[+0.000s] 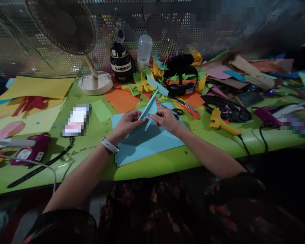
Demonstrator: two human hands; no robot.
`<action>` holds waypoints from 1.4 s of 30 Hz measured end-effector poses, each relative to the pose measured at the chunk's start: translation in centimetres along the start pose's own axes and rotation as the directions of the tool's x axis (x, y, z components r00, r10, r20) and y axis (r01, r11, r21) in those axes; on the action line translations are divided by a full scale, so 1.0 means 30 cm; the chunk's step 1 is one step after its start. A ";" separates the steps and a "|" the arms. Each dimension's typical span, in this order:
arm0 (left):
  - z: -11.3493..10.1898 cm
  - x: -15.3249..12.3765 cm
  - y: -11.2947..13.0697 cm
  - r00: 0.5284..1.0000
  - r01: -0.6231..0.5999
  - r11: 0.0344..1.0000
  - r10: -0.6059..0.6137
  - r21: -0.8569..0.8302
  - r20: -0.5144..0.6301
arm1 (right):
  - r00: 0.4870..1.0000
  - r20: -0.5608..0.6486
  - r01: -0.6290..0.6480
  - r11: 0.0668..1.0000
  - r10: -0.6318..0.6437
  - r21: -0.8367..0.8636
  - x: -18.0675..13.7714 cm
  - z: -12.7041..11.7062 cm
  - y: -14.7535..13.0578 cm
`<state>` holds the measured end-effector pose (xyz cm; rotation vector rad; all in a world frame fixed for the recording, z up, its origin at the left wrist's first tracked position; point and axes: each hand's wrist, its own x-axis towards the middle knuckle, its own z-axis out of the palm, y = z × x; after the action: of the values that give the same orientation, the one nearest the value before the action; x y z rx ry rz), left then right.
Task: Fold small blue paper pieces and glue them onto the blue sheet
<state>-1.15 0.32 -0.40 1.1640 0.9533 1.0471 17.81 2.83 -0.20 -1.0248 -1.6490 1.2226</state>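
Both my hands meet over a stack of light blue paper sheets [152,144] on the green table [167,162]. My left hand [128,123], with a white watch at the wrist, pinches the left side of a folded light blue paper piece [149,108] whose point stands upward. The right side of the same piece is pinched by my right hand [165,119]. Scissors [178,112] lie just behind my right hand.
A desk fan [66,30] stands at the back left, beside a black bottle [120,62] and a clear bottle [144,51]. Coloured paper scraps, an orange sheet [120,100], yellow sheets [35,88], a yellow glue gun [220,123], a red cutter [190,109], cables and a phone [249,98] lie around.
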 end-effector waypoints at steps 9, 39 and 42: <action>-0.009 -0.003 0.011 0.997 0.076 0.993 -0.076 -0.087 0.002 | 0.999 0.026 -0.037 0.996 0.034 0.085 -0.002 0.002 -0.001; -0.016 0.006 -0.011 0.998 -0.021 0.997 0.017 0.072 0.060 | 1.000 0.007 -0.019 0.999 0.018 0.045 0.001 -0.001 0.013; -0.018 0.011 -0.017 0.998 -0.041 0.996 0.038 0.078 0.044 | 1.000 0.025 -0.010 0.999 0.008 0.050 0.002 -0.002 0.020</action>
<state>-1.50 0.73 -1.01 1.2699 0.9482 1.0199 17.92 3.01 -0.76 -0.9910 -1.6261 1.2806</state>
